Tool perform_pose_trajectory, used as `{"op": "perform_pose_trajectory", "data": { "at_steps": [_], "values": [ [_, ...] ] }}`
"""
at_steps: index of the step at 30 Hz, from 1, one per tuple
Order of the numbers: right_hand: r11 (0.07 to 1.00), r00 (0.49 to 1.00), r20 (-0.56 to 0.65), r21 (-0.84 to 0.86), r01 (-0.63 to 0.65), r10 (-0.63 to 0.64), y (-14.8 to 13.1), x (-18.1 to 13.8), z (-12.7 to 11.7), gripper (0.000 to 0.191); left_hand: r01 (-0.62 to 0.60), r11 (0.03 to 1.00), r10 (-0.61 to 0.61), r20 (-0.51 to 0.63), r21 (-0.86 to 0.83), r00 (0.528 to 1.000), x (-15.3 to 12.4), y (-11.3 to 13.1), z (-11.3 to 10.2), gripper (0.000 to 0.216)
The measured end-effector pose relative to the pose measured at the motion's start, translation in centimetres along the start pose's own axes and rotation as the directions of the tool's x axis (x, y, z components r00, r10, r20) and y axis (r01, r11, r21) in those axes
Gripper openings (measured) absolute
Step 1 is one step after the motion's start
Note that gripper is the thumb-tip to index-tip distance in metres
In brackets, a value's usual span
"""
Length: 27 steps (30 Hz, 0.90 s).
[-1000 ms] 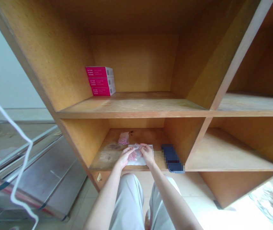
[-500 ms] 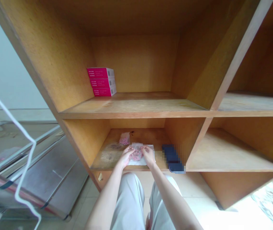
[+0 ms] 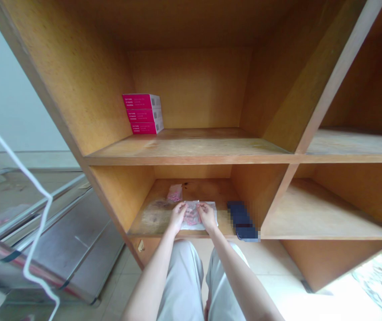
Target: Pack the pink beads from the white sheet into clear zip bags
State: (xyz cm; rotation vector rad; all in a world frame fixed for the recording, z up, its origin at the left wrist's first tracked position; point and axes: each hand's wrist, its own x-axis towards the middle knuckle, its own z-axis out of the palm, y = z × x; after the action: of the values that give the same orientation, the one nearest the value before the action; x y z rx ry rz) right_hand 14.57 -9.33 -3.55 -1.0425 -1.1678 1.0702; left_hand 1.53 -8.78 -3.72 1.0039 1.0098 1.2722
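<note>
A small clear plastic bag with pink bits inside lies between my hands, over a white sheet or packet on the lower shelf. My left hand pinches the bag's upper left edge. On the other side, the fingers of my right hand are closed at its upper right edge. Another small bag of pink pieces rests farther back on the shelf, left of my hands. What the pink bits are is too small to make out.
Pink boxes stand stacked on the upper shelf at left. A dark blue, partly blurred object lies right of my hands at the shelf edge. A metal-framed rack and a white cable are at far left.
The bag, held more upright before, now lies flatter over the white sheet. My hands have barely shifted and keep their pinch. The view has moved slightly.
</note>
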Motion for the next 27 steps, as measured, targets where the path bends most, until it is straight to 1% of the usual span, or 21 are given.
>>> {"op": "perform_pose_trajectory", "data": {
  "at_steps": [3, 9, 14, 17, 20, 27],
  "values": [
    [1.0, 1.0, -0.022, -0.001, -0.002, 0.002, 0.2, 0.1, 0.0, 0.03, -0.015, 1.0, 0.015, 0.009, 0.014, 1.0, 0.1, -0.2, -0.1, 0.037],
    [0.998, 0.997, -0.063, 0.003, 0.055, -0.055, 0.6, 0.2, -0.1, 0.029, -0.017, 0.999, 0.015, 0.025, 0.043, 1.0, 0.2, -0.4, -0.4, 0.032],
    [0.996, 0.993, -0.081, -0.016, 0.086, -0.087, 0.6, 0.3, -0.1, 0.027, -0.039, 0.999, 0.04, -0.033, 0.034, 0.999, 0.1, -0.4, -0.3, 0.032],
    [0.997, 0.992, -0.105, -0.032, 0.07, -0.073, 0.5, 0.3, 0.0, 0.029, -0.025, 0.999, 0.027, -0.056, 0.03, 0.998, 0.0, -0.1, -0.1, 0.033],
    [0.999, 0.992, -0.113, -0.029, 0.044, -0.047, 0.6, 0.4, 0.0, 0.029, -0.011, 1.0, 0.012, -0.054, 0.018, 0.998, -0.2, 0.2, 0.1, 0.034],
    [0.999, 0.996, -0.083, 0.035, 0.018, -0.015, 0.7, 0.3, -0.1, 0.024, -0.028, 1.0, 0.029, -0.021, 0.006, 0.999, -0.5, 0.7, 0.2, 0.033]
  ]
}}
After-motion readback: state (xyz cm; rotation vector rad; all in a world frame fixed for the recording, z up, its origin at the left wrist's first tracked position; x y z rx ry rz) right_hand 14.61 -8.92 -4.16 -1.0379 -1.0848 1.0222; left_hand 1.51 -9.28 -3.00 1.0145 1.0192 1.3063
